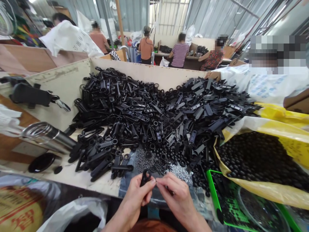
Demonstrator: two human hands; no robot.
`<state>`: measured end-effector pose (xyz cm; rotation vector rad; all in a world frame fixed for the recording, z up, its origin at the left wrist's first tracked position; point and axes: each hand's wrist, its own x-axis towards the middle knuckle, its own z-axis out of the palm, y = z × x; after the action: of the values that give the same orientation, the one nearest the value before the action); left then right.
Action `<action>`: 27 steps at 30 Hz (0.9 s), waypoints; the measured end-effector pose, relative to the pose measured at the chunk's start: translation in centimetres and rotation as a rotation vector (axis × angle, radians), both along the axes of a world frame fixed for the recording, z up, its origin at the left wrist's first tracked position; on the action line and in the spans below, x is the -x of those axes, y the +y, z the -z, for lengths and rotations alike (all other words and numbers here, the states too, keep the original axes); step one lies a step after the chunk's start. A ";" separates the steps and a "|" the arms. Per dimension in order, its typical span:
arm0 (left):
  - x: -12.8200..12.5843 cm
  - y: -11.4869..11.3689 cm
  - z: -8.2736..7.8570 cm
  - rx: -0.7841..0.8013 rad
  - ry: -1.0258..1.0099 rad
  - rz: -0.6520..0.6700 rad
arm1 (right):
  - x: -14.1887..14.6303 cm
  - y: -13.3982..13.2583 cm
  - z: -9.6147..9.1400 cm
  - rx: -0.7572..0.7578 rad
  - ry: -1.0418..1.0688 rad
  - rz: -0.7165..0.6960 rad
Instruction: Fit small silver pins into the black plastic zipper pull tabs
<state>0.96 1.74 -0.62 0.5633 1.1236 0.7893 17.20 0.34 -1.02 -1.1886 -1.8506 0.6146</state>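
My left hand (138,190) is closed around a black plastic part with a ring-shaped end (146,176), which points up and away from me. Close beside it, my right hand (176,192) pinches with thumb and forefinger at the part's edge; whatever sits between those fingertips is too small to name. Just beyond the hands lie small dark metal pieces (147,159) and a pile of shiny silver screws (181,172). Behind these rises a large heap of black plastic parts with ringed ends (116,100), and flatter black pieces (205,103) lie to the right.
A yellow-edged bag of black balls (256,154) stands at right, above a green basket (213,190). Left are a steel flask (45,137) and a black lid (41,162). A white sack (82,209) opens at lower left. Several people sit beyond the bench's back board (149,72).
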 end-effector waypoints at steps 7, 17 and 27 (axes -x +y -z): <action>-1.4 0.5 0.2 0.320 -0.302 -0.060 | -0.7 -0.3 0.5 -0.037 0.027 0.059; -1.7 0.2 -0.3 0.400 -0.318 -0.082 | -1.3 -0.1 0.8 -0.065 -0.017 0.098; 0.1 -0.2 -1.1 0.091 -0.111 0.115 | -1.9 0.5 0.5 -0.034 -0.036 0.062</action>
<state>0.85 1.57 0.51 0.4976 1.0101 0.6590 19.12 0.83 -1.56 -1.2368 -1.8401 0.5287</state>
